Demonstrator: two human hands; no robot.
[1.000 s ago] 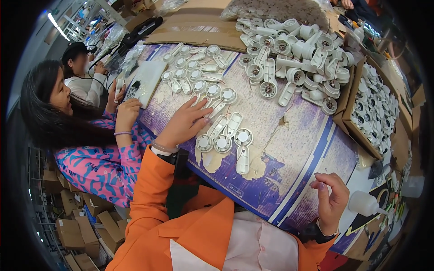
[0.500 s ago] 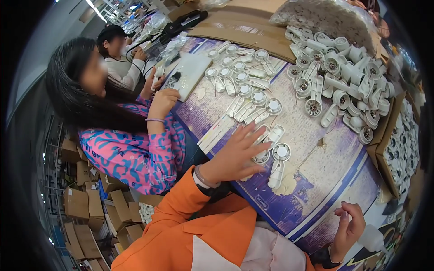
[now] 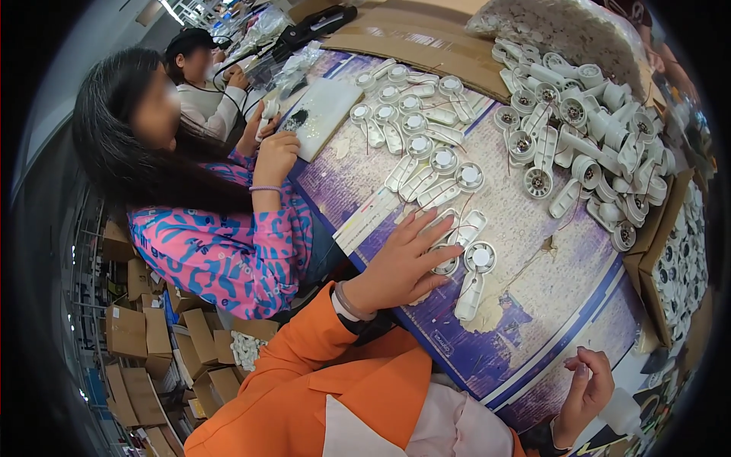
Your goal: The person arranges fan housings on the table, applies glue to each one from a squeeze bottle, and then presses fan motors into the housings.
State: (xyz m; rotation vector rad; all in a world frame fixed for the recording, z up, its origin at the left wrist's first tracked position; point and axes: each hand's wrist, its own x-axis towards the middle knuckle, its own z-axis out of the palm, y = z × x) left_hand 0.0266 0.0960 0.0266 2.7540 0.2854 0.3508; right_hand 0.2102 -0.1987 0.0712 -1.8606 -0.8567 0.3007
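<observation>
My left hand lies palm down with its fingers stretched out, over a few white handheld-fan housings near the table's front edge. It partly covers one round-headed housing, and whether it presses on it I cannot tell. Just right of the fingers is another fan housing, its round head holding a white disc and its handle toward me. Farther off, several similar fan housings with thin red wires lie in a group. My right hand hovers at the lower right, fingers loosely bent and apart, nothing seen in it.
A large heap of white fan housings covers the back right, beside a cardboard box of small parts. At left, a co-worker's hand rests by a white board bearing dark bits. A translucent bottle stands lower right.
My left hand has settled lower over the housings, its fingers less spread. My right hand stays nearly in place. The whole view has shifted slightly.
</observation>
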